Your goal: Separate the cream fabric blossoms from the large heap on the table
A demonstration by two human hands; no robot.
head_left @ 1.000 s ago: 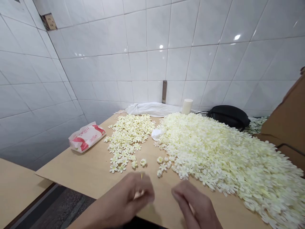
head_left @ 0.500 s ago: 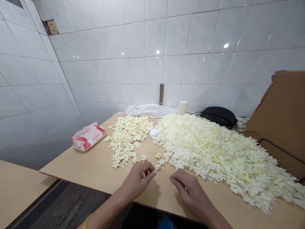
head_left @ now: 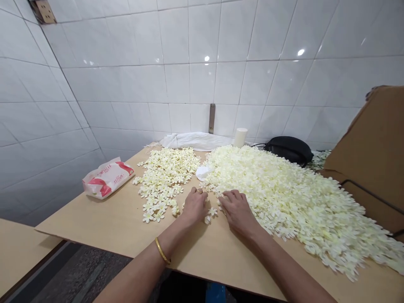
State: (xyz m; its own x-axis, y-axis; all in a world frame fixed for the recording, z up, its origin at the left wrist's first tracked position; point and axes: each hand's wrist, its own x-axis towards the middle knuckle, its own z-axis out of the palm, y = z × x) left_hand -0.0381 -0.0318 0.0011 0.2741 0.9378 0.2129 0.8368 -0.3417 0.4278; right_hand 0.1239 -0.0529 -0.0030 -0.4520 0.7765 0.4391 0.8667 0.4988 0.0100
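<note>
My left hand (head_left: 195, 206), with a gold bracelet (head_left: 161, 251) on its wrist, is down at the table beside a few loose cream flowers (head_left: 212, 211). Its fingers curl inward, and what the tips hold, if anything, is hidden. Across those flowers, my right hand (head_left: 238, 212) rests at the near left edge of a large heap of white and cream flower heads (head_left: 284, 193). Its fingers are bent forward and slightly apart, with the tips partly hidden. A smaller group of yellowish five-petalled flowers (head_left: 167, 168) spreads to the left of my left hand.
A pink and white tissue pack (head_left: 109, 179) lies on the tan tabletop (head_left: 110, 227). At the back are a white cloth (head_left: 195, 141), a white cylinder (head_left: 240, 137) and a black case (head_left: 288, 150). Cardboard (head_left: 369, 155) stands at the right. A white round piece (head_left: 202, 173) lies between the flower groups.
Both hands have moved forward, away from me, to the loose flowers and the edge of the large heap. My right fingers have loosened from a pinch. The view has tilted slightly.
</note>
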